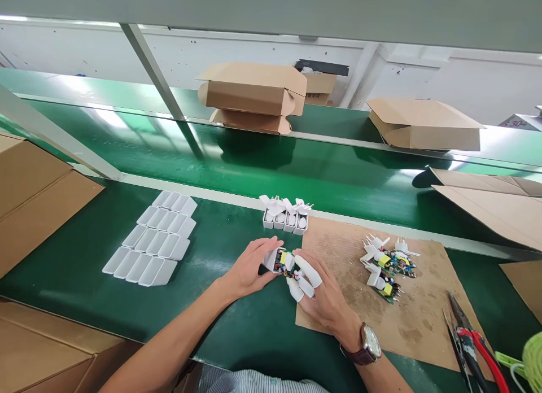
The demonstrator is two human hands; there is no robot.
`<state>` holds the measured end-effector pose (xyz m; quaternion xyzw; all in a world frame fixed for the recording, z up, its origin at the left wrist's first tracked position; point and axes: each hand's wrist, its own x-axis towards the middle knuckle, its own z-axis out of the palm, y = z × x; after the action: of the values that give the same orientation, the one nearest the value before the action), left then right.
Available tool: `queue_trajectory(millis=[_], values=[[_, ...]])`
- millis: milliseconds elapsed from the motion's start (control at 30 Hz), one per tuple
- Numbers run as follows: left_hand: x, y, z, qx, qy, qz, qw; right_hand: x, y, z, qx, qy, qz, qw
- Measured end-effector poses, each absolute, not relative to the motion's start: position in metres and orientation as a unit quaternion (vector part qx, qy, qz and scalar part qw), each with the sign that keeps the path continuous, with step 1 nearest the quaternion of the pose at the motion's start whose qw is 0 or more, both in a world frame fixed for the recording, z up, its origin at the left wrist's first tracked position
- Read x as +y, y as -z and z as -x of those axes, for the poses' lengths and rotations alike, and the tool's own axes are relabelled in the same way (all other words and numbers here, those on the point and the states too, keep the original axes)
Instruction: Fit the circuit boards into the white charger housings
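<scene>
My left hand (pixel 253 267) grips a white plastic charger case (pixel 270 260), its open end facing right. My right hand (pixel 325 288), with white covers on some fingertips, is closed on a circuit board (pixel 284 261) carrying a yellow component and a white plug piece. The board's left end is at the case's mouth; how far inside it sits I cannot tell. Beyond my hands stands a row of white cases with plug pieces (pixel 284 217) sticking out of their tops. Rows of empty white cases (pixel 148 240) lie to the left. Several loose circuit boards (pixel 387 269) lie to the right.
A stained cardboard sheet (pixel 339 240) lies under the loose boards. Red-handled pliers (pixel 470 331) and tweezers (pixel 456 348) rest at its right edge, near a green roll (pixel 532 359). Cardboard boxes (pixel 249 96) sit behind the green bench (pixel 203 308), with another box (pixel 38 190) at left.
</scene>
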<state>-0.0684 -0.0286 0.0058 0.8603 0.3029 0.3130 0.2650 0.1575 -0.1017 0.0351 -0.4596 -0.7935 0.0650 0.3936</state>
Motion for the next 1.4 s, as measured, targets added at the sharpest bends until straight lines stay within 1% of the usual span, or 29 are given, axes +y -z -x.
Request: queue_trajectory(millis=[467, 700, 833, 933, 1000, 1067, 1167, 1233, 1300, 1400], values=[[-0.029, -0.010, 0.067, 0.299, -0.317, -0.859, 0.267, -0.102, -0.035, -0.158, -0.801, -0.070, 0.457, 0.380], [-0.031, -0.007, 0.064, 0.278, -0.314, -0.860, 0.291, -0.101, -0.036, -0.155, -0.809, -0.068, 0.441, 0.383], [-0.033, -0.006, 0.063, 0.239, -0.310, -0.854, 0.342, -0.102, -0.035, -0.159, -0.801, -0.113, 0.436, 0.395], [-0.032, -0.003, 0.064, 0.256, -0.319, -0.830, 0.379, -0.101, -0.031, -0.164, -0.766, -0.170, 0.458, 0.417], [-0.030, 0.001, 0.065, 0.274, -0.345, -0.809, 0.389, -0.097, -0.028, -0.166, -0.756, -0.162, 0.470, 0.427], [-0.027, 0.003, 0.067, 0.288, -0.367, -0.780, 0.417, -0.093, -0.024, -0.165, -0.769, -0.140, 0.468, 0.412], [-0.026, 0.000, 0.069, 0.291, -0.381, -0.722, 0.498, -0.085, -0.021, -0.161, -0.811, -0.130, 0.451, 0.348], [-0.027, -0.004, 0.069, 0.287, -0.384, -0.686, 0.548, -0.080, -0.018, -0.157, -0.830, -0.125, 0.438, 0.321], [-0.029, -0.007, 0.070, 0.287, -0.383, -0.667, 0.572, -0.076, -0.013, -0.153, -0.836, -0.123, 0.430, 0.319], [-0.030, -0.009, 0.071, 0.299, -0.366, -0.683, 0.557, -0.074, -0.005, -0.149, -0.825, -0.114, 0.430, 0.348]])
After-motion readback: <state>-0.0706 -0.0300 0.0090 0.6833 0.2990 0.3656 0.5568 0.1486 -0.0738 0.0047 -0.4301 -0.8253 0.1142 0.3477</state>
